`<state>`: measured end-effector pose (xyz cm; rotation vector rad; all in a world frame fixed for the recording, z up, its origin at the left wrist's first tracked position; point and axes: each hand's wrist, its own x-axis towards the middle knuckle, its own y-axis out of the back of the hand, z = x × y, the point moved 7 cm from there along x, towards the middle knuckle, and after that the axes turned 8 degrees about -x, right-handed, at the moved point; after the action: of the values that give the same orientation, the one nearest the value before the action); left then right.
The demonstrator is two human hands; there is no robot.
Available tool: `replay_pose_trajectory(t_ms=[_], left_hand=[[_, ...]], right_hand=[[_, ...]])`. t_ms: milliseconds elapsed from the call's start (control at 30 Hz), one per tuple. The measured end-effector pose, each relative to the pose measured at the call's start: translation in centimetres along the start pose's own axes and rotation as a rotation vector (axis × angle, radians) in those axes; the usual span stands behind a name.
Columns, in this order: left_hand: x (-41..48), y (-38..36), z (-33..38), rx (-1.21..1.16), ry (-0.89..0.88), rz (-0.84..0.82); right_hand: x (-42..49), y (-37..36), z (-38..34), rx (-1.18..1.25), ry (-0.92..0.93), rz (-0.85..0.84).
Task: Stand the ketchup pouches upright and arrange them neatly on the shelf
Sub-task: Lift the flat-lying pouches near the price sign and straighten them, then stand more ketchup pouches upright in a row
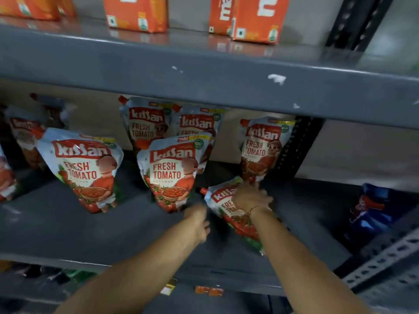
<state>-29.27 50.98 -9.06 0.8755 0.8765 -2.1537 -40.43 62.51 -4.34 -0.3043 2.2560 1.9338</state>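
Several red-and-white ketchup pouches stand on the grey middle shelf [68,234]. One upright pouch [84,171] is at the left front, another [172,173] in the middle front, two more [145,123] [199,123] behind it, and one [260,148] at the right against the upright post. A further pouch [224,207] lies tilted on the shelf at the right front. My right hand [249,197] rests on top of this lying pouch, blurred, its grip unclear. My left hand [199,220] hovers just left of that pouch, fingers apart, holding nothing.
Orange cartons [136,12] [256,19] stand on the shelf above. A dark perforated post [294,150] bounds the shelf on the right. A blue packet [374,209] lies beyond it. More blurred pouches [25,137] stand at the far left.
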Motion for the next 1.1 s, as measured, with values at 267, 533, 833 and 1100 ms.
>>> replay_pose_trajectory(t_ms=[267,533,833,1100], left_hand=[[-0.4,-3.6,-0.2,0.257,-0.050,-0.171],[-4.7,-5.3,6.3,0.292,-0.752,-0.300],[-4.2,-6.2,6.4,0.200,-0.795,-0.364],[-4.9,-10.1,6.1,-0.020,-0.700,-0.558]], right_hand=[[-0.6,1.2,2.5,0.215,0.037,0.085],[-3.8,5.5,4.4,0.913,0.269,0.628],[-0.6,4.8,3.2,1.685,0.256,0.182],[-1.1,6.7,5.2,1.831,0.168,0.385]])
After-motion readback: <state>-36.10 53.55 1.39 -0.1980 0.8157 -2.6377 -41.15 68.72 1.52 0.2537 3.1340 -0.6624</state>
